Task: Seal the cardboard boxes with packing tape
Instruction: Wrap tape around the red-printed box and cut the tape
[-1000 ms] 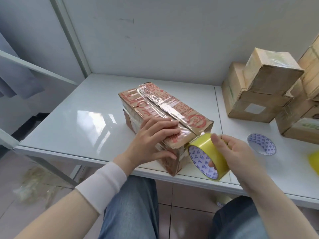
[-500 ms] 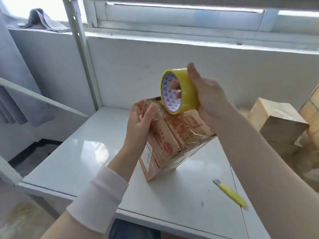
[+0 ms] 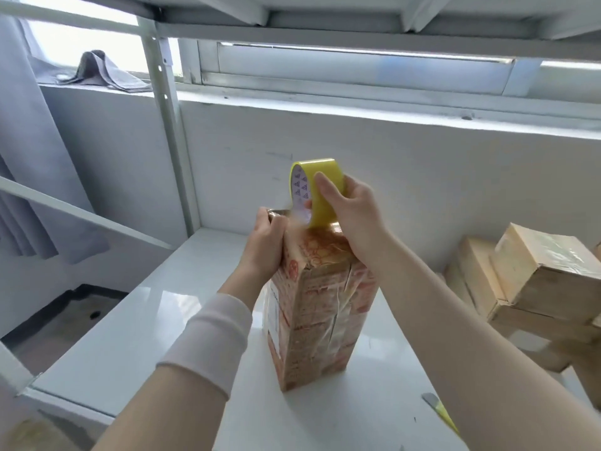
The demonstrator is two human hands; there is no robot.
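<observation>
1. Half a second ago the cardboard box point(image 3: 322, 314) leaned over. Now it stands upright on one end, and the tape roll point(image 3: 317, 166) has come down from above to meet its top.
2. That box sits in the centre of the frame. It is printed in red, with glossy, wrinkled tape already over its near faces, and its lower end rests on the desk point(image 3: 130, 336).
3. Just above centre, the yellow roll's lower rim touches the top end of the box. Its core, patterned with small blue triangles, faces left.
4. The right hand point(image 3: 354, 216) grips the roll, with the thumb laid across the yellow band and a fingertip showing inside the core.
5. The left hand point(image 3: 265, 242) is curled round the box's upper left corner and holds it there. A pale, filmy strip shows between this hand and the roll.
6. A white wristband point(image 3: 208, 343) wraps the left forearm in the lower left of centre.
7. At the lower right, a yellow utility knife point(image 3: 439, 411) lies on the desk, partly hidden by the right forearm.
8. At the right edge is a pile of taped boxes point(image 3: 536, 281), slightly blurred.
9. In the upper left, a grey cloth point(image 3: 97, 71) lies on the window ledge beside a white metal post point(image 3: 169, 125). A grey curtain point(image 3: 26, 157) hangs along the left edge.
</observation>
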